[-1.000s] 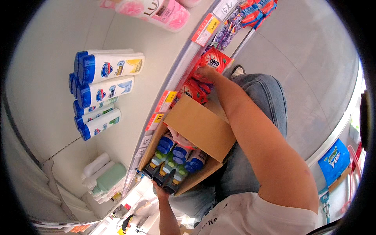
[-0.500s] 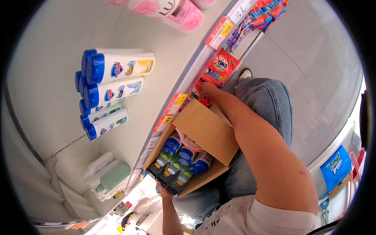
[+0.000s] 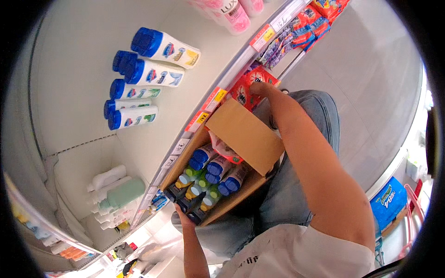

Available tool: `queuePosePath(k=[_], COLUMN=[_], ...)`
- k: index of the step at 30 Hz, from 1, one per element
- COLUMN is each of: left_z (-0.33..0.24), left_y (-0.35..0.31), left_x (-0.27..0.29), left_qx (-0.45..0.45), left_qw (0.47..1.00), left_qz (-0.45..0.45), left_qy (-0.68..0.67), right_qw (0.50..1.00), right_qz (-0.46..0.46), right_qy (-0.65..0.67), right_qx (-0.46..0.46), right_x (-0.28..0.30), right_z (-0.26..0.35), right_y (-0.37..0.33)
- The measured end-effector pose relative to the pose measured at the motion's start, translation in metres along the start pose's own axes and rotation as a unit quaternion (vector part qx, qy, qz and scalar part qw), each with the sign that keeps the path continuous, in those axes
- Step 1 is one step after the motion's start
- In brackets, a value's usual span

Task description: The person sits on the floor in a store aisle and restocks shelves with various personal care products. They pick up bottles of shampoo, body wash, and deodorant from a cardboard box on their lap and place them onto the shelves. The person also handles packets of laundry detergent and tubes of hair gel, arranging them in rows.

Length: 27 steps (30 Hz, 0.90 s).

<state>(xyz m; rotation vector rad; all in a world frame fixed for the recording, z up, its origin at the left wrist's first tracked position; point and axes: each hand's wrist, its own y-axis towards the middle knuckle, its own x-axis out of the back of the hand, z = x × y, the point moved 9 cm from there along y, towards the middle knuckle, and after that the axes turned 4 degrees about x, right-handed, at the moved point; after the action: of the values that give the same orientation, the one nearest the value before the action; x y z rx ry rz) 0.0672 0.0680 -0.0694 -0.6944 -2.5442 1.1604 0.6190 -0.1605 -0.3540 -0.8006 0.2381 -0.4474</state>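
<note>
An open cardboard box leans across my lap against the shelf edge. Inside are blue-capped bottles, green-and-yellow bottles, black-capped items and a pink-and-red package. My left hand grips the box's lower end beside the black caps; its fingers are partly hidden. Past the raised flap, my right hand is closed on a red detergent bag on the lower shelf. Another red detergent bag lies beside it.
White blue-capped bottles stand on the upper shelf, with pink bottles farther along and pale green bottles lower left. Price tags line the shelf edge. More detergent packs hang at upper right. A blue package is at right.
The view has shifted, and the box appears slightly lower left. My right hand has risen along the detergent bags, and the bags sit differently under it. My left hand stays at the box.
</note>
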Motion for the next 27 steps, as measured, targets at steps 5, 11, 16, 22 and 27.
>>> queuePosePath(k=[5, 11, 16, 22, 27], left_z=[-0.009, -0.011, -0.005, 0.01, -0.01], left_y=[-0.001, 0.01, 0.026, 0.04, 0.041], left_x=[-0.013, -0.006, 0.002, -0.003, -0.007], left_qx=[-0.049, -0.063, -0.066, -0.09, -0.113], left_qw=[0.995, 0.992, 0.981, 0.959, 0.967], left_qz=[0.067, 0.072, 0.107, 0.159, 0.152], left_qy=[-0.047, -0.084, -0.146, -0.218, -0.172], right_qw=[0.889, 0.846, 0.951, 0.913, 0.868], right_qz=[-0.047, -0.119, -0.186, -0.367, -0.421], right_qy=[-0.387, -0.496, -0.198, 0.06, -0.058], right_qx=[0.24, 0.155, 0.144, 0.168, 0.257], right_x=[0.011, 0.014, 0.06, 0.051, 0.022], right_z=[0.05, 0.055, 0.039, 0.117, 0.185], right_y=[-0.051, -0.071, -0.122, -0.354, -0.501])
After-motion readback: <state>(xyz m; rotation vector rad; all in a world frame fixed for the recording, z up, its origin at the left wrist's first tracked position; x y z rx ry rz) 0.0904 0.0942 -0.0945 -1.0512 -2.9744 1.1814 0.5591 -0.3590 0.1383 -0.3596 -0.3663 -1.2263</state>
